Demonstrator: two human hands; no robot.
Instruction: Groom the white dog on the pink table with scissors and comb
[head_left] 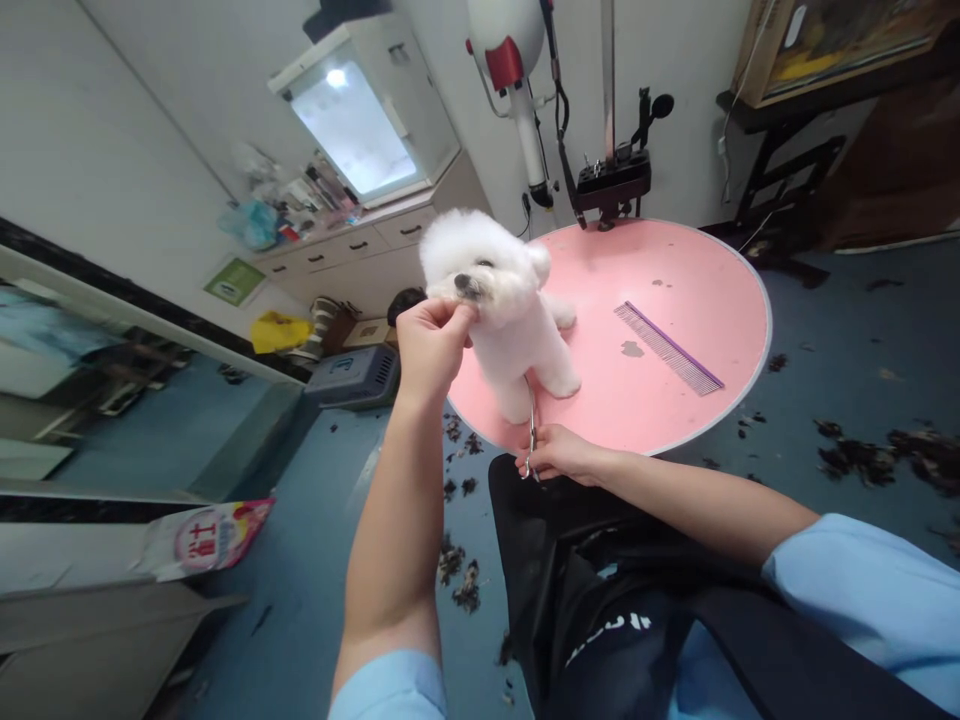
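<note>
A small white fluffy dog stands on the round pink table, facing me. My left hand is closed, pinching the fur under the dog's chin and holding its head up. My right hand grips a pair of silver scissors at the table's near edge, blades pointing up toward the dog's chest and front legs. A purple comb lies on the table to the right of the dog, away from both hands.
A dryer on a stand and a clamp arm rise behind the table. Dark hair clippings litter the blue floor. A grey pet carrier and drawers stand at the left.
</note>
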